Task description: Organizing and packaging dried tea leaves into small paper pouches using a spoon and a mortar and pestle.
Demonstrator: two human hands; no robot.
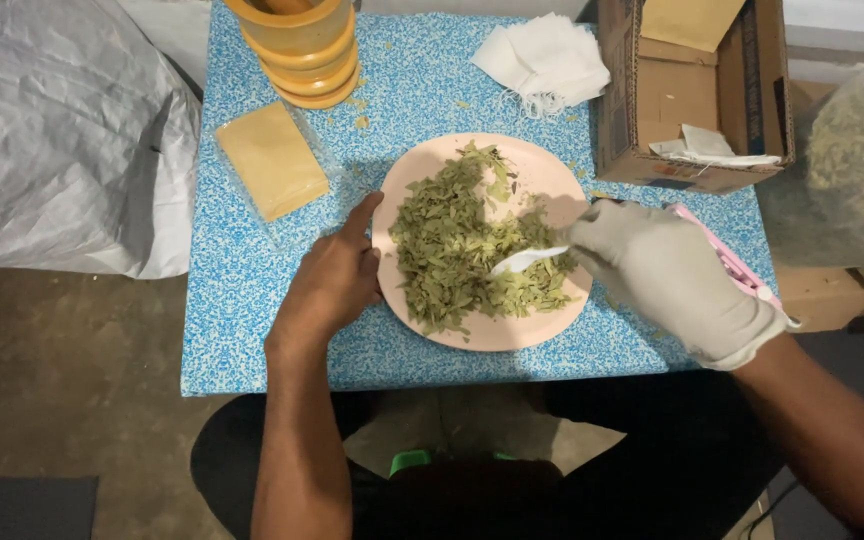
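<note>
Both hands are seen at the pink plate (pixel 542 325): the bare left hand (pixel 337 280) is unclenched, its index finger laid against the plate's left rim, while a white spoon (pixel 524 261) is gripped by the gloved right hand (pixel 667 275) and set into the dried green leaves (pixel 452 250). Farther back on the blue table (pixel 242 300), a yellow pad (pixel 272 160), stacked orange containers (pixel 302 45), white cloths (pixel 547 55) and a cardboard box (pixel 692 90) are placed.
</note>
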